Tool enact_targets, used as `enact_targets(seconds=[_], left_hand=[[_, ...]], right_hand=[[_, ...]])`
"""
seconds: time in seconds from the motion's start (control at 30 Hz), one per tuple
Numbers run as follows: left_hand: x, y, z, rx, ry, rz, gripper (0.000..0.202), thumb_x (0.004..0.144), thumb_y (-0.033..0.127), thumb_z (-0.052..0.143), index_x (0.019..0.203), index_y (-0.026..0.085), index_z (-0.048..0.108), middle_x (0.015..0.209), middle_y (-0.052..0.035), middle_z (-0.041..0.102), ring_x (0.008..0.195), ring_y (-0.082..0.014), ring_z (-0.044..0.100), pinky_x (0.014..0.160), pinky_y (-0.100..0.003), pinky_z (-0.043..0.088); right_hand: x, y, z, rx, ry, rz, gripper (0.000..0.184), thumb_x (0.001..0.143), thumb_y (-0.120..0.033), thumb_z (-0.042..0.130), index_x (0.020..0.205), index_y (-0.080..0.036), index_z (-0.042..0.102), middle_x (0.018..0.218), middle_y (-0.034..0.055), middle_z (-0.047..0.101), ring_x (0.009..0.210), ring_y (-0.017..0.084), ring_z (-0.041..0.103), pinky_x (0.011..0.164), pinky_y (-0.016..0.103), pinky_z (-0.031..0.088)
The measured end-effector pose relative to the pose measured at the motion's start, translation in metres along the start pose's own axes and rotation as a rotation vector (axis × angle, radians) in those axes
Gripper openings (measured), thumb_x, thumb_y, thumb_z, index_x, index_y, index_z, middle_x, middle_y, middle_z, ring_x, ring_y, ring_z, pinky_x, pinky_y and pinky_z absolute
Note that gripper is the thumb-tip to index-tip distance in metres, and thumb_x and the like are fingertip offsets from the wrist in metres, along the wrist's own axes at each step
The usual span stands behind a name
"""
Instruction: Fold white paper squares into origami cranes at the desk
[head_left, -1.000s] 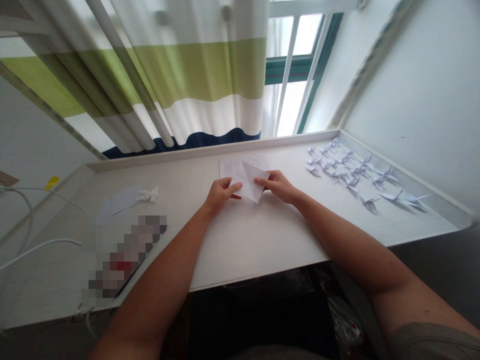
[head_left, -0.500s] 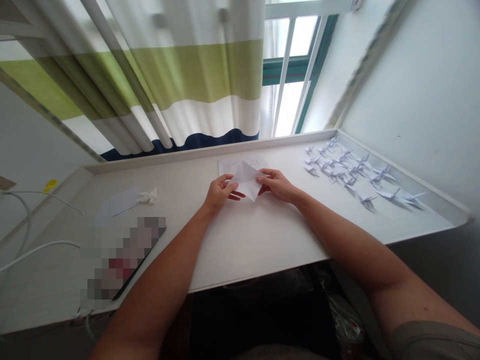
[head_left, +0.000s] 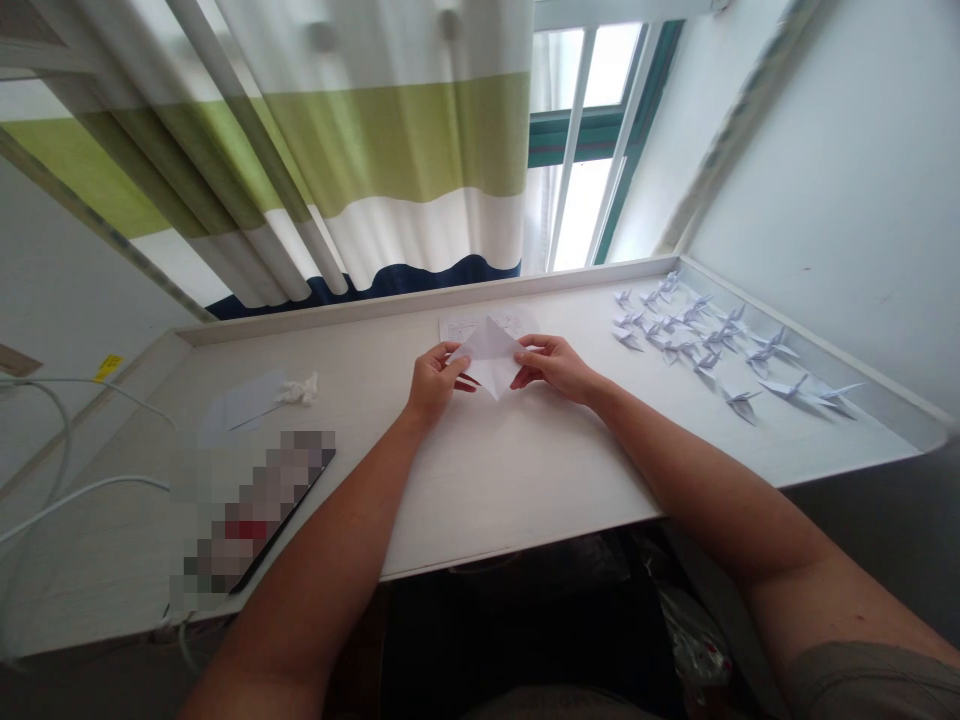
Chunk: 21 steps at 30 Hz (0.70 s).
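A small white sheet of origami paper (head_left: 491, 352) is held up between my two hands, turned as a diamond with a crease across its middle. My left hand (head_left: 437, 383) pinches its left corner between thumb and fingers. On the opposite corner, my right hand (head_left: 553, 368) grips with thumb and fingertips. Behind the paper lies a printed sheet (head_left: 454, 328) with line drawings, partly covered by it. Several folded white paper cranes (head_left: 709, 335) stand at the right end of the desk.
The white desk (head_left: 517, 490) has a raised rim at the back and right. To the left are loose white sheets (head_left: 247, 402), a crumpled tissue (head_left: 300, 389), a blurred-out flat device (head_left: 262, 510) and white cables (head_left: 82, 490). A striped curtain (head_left: 420, 140) hangs behind.
The paper's diamond shape now sits more upright and evenly spread between both hands. Both hands keep their hold, with only slight finger shifts. The camera view has moved a little.
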<state>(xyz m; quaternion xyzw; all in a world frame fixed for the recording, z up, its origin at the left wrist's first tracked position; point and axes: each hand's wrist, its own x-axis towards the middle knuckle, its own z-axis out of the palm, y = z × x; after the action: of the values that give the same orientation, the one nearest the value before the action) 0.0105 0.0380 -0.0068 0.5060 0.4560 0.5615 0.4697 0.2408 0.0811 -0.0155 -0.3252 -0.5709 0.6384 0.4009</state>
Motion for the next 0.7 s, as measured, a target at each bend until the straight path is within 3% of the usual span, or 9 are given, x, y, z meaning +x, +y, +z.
enact_targets(seconds=[0.17, 0.3, 0.5, 0.7], left_hand=[[0.001, 0.0015, -0.0012, -0.01, 0.063, 0.016, 0.037, 0.074, 0.048, 0.079, 0.089, 0.017, 0.065, 0.067, 0.0013, 0.068, 0.053, -0.0173, 0.071, 0.049, -0.028, 0.059], [-0.001, 0.0036, -0.0002, 0.018, 0.051, -0.005, 0.047, 0.084, 0.063, 0.07, 0.089, 0.017, 0.066, 0.069, -0.0027, 0.071, 0.055, -0.0182, 0.072, 0.048, -0.026, 0.055], [0.0035, -0.0005, -0.0021, -0.024, 0.061, -0.106, 0.069, 0.087, 0.084, 0.054, 0.092, 0.017, 0.068, 0.07, -0.0077, 0.074, 0.056, -0.0211, 0.072, 0.049, -0.028, 0.054], [0.0084, -0.0039, -0.0044, -0.067, -0.022, -0.232, 0.073, 0.089, 0.087, 0.049, 0.099, 0.018, 0.071, 0.082, -0.0102, 0.078, 0.066, -0.0231, 0.077, 0.05, -0.028, 0.056]], right_hand=[[-0.0012, -0.0025, 0.0027, 0.011, -0.005, 0.032, 0.044, 0.07, -0.047, 0.096, 0.094, -0.017, 0.074, 0.075, 0.0051, 0.08, 0.065, 0.02, 0.079, 0.067, 0.03, 0.064], [-0.0019, -0.0041, 0.0033, -0.005, 0.0, 0.035, 0.04, 0.072, -0.045, 0.094, 0.091, -0.016, 0.074, 0.072, 0.0056, 0.08, 0.066, 0.02, 0.079, 0.069, 0.031, 0.063], [-0.0023, -0.0057, 0.0024, -0.009, -0.012, 0.036, 0.043, 0.07, -0.05, 0.095, 0.088, -0.017, 0.074, 0.071, 0.0064, 0.079, 0.066, 0.021, 0.079, 0.069, 0.031, 0.062], [-0.0032, -0.0072, 0.0027, -0.018, -0.014, 0.03, 0.045, 0.069, -0.052, 0.095, 0.089, -0.017, 0.074, 0.069, 0.0061, 0.079, 0.065, 0.021, 0.079, 0.069, 0.031, 0.063]])
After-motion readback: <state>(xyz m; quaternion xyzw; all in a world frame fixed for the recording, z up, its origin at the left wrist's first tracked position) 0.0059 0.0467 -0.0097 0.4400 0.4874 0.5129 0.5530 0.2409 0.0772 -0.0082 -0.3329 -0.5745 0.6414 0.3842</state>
